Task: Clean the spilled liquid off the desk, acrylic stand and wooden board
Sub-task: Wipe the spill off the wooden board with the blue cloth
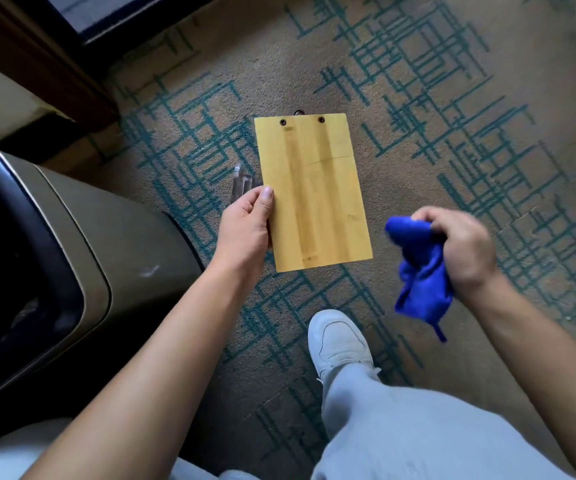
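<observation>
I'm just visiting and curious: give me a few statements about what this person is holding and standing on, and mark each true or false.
1. The left hand holds the wooden board by its left edge. True.
2. The right hand is empty. False: it grips a bunched blue cloth.
3. The cloth is pressed flat on the board. False: it is off to the board's right, not touching it.
4. The floor is a patterned carpet. True.
5. A clear acrylic piece shows beside the left hand's fingers. True.
</observation>
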A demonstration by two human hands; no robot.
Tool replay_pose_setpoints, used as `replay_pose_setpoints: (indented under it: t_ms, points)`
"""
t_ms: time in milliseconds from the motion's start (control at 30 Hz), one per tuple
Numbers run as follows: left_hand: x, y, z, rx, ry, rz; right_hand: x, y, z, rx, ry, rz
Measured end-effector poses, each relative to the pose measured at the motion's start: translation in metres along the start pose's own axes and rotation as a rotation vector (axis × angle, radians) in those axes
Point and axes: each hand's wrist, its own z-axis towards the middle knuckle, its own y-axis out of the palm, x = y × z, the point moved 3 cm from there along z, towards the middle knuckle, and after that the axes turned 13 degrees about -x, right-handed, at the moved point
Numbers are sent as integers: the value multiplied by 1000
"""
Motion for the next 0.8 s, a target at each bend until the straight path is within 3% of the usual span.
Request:
replay_pose_setpoints:
  t_ms: [67, 100, 200, 267, 433, 633, 800]
  points:
    - [-2, 1, 0, -51, -2, 0, -9, -8, 17, 186, 9, 85]
    - [-3, 3, -1, -81, -7, -9, -10, -8, 27, 197, 42, 111]
    - [-8, 9, -2, -164, -34, -43, -8, 6, 46, -91, 170, 5]
    - [-12, 10, -1, -176, -45, -82, -6, 14, 48, -255, 140, -67]
    - [-19, 10, -2, -213, -32, -29, 3, 10, 48, -325, 98, -38]
    - [-49, 12, 28, -23, -31, 362, 24, -2, 80, -269, 87, -326]
    - [-83, 8, 67, 144, -58, 600, 57, -5, 120, -251, 184, -492]
